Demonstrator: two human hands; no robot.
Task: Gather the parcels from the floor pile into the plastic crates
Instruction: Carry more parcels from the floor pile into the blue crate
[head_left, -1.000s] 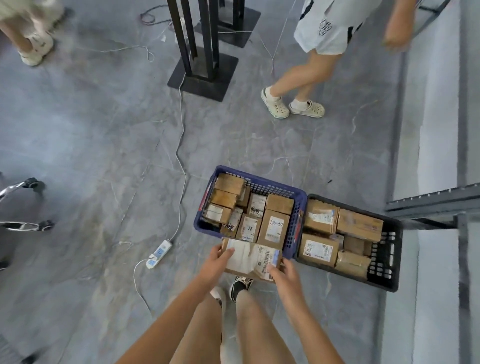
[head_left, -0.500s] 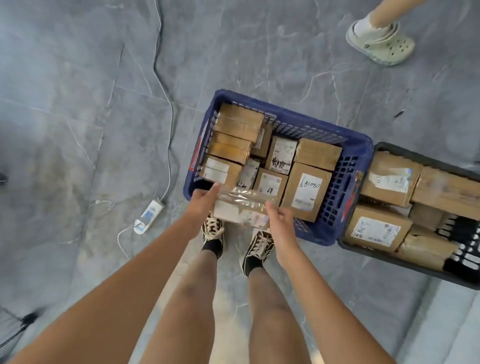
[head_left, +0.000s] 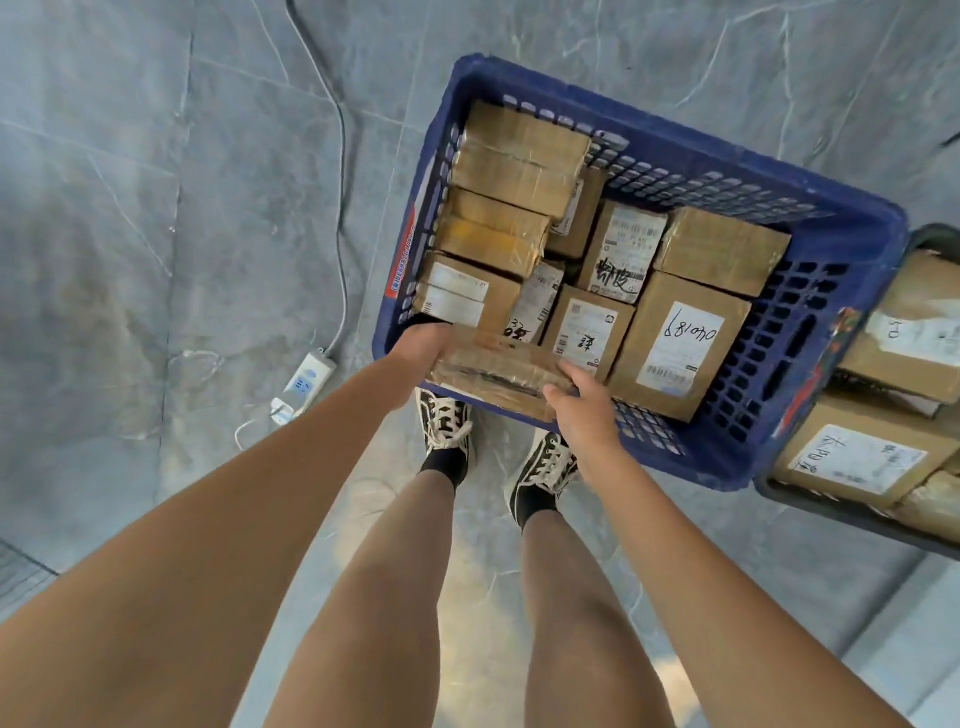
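A flat cardboard parcel (head_left: 498, 370) wrapped in clear tape hangs over the near rim of the blue plastic crate (head_left: 810, 202). My left hand (head_left: 422, 349) grips its left end and my right hand (head_left: 582, 400) grips its right end. Several taped brown parcels with white labels fill the blue crate, among them one marked with handwritten digits (head_left: 680, 343). A black crate (head_left: 831, 512) holding more parcels stands against the blue crate's right side.
A white power strip (head_left: 304, 382) lies on the grey tiled floor left of the blue crate, its cable (head_left: 340, 171) running away from me. My two feet in black-and-white sneakers (head_left: 447, 426) stand just before the crate.
I have come closer and bent over the blue crate. The parcel in both hands has gone forward and down, from in front of the crate onto its near rim.
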